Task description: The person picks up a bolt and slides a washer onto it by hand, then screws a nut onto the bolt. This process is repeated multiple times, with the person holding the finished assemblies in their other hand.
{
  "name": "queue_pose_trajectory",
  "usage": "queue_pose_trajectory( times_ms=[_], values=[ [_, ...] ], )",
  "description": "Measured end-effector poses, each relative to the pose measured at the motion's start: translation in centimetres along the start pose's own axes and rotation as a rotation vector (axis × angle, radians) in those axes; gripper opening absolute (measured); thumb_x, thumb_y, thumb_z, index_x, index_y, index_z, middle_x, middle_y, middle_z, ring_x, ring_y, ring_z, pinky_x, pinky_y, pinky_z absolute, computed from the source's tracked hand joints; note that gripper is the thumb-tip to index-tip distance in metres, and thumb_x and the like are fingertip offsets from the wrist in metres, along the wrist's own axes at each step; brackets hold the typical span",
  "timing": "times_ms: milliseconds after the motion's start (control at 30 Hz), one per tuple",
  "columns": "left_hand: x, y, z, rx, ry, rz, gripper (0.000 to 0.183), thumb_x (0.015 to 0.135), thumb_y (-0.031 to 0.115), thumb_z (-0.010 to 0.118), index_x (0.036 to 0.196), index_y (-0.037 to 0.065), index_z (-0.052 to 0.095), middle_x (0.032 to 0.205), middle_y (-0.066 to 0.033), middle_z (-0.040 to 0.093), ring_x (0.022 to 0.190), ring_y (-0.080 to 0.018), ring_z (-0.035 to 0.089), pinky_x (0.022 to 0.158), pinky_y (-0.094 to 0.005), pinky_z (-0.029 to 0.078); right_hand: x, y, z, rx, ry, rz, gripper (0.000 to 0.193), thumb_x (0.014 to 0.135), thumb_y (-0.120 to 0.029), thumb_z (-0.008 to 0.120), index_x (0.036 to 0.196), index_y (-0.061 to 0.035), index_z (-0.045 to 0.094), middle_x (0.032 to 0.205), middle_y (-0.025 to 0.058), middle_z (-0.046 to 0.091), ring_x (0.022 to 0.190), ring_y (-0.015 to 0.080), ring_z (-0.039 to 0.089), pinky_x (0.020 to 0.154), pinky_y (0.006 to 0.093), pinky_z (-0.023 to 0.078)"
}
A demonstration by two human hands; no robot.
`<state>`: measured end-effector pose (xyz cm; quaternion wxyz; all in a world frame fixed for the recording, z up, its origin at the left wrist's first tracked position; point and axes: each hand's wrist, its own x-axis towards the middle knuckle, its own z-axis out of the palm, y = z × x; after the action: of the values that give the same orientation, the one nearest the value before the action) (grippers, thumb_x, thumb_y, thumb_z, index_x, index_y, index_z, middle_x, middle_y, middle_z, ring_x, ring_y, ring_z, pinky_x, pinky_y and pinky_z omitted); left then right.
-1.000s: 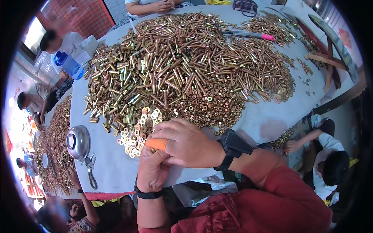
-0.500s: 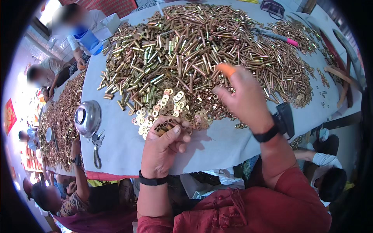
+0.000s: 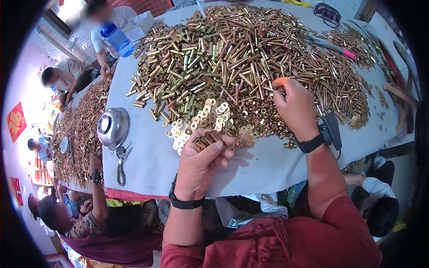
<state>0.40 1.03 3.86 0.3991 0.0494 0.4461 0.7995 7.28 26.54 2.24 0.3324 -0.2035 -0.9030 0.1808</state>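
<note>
My left hand (image 3: 201, 163) is closed around a small bundle of brass-coloured metal tubes (image 3: 206, 141), their open ends showing above the thumb. It hovers at the near edge of a heap of flat washers (image 3: 220, 110). Farther right, my right hand (image 3: 295, 105) reaches over the big pile of metal tubes and bolts (image 3: 214, 53), with an orange finger cot (image 3: 280, 82) on one finger. Its fingertips pinch a slim metal piece (image 3: 270, 90), whose exact kind I cannot make out. Small nuts (image 3: 263, 117) lie heaped just left of this hand.
A steel bowl (image 3: 113, 128) sits upside down at the table's left, beside keys on a braided loop (image 3: 121, 167). A pink-ended tool (image 3: 333, 48) lies across the pile. Other people work at a second heap (image 3: 80, 134) on the left; a blue jug (image 3: 117, 40) stands far left.
The whole view has shifted, so the table sits farther right. My right hand has gone from spread fingers to a pinch over the pile. My left hand keeps hold of the tubes.
</note>
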Motion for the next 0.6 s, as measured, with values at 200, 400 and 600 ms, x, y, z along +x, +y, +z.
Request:
queue_pose_trajectory(
  times_ms=[200,400,600],
  values=[
    [0.8,-0.1,-1.0,0.185,0.057,0.146,0.020,0.090,0.000,0.065,0.107,0.002,0.057,0.097,-0.0097,0.068,0.076,-0.0136,0.063,0.063,-0.0230,0.049,0.5,0.2,-0.2,0.012,-0.093,0.037,0.017,0.081,-0.014,0.070,0.093,-0.0056,0.063,0.085,0.0116,0.066,0.081,0.0315,0.064,0.071,0.0422,0.050],
    [0.4,0.7,-2.2,0.464,0.185,0.215,0.018,0.087,0.007,0.071,0.103,0.005,0.063,0.088,-0.0023,0.065,0.070,-0.0075,0.057,0.063,-0.0226,0.046,0.7,-0.5,-0.3,0.036,0.024,0.023,0.012,0.083,-0.009,0.066,0.093,-0.0056,0.060,0.084,0.0131,0.065,0.078,0.0337,0.064,0.068,0.0425,0.050],
    [0.9,-0.5,-3.0,0.642,0.110,0.316,0.018,0.088,0.010,0.072,0.104,0.005,0.065,0.086,0.0035,0.058,0.067,-0.0041,0.052,0.059,-0.0205,0.042,0.5,1.2,-0.5,0.081,0.092,0.085,0.009,0.085,-0.006,0.061,0.095,-0.0047,0.060,0.084,0.0145,0.063,0.073,0.0329,0.062,0.066,0.0420,0.049]
  ],
)
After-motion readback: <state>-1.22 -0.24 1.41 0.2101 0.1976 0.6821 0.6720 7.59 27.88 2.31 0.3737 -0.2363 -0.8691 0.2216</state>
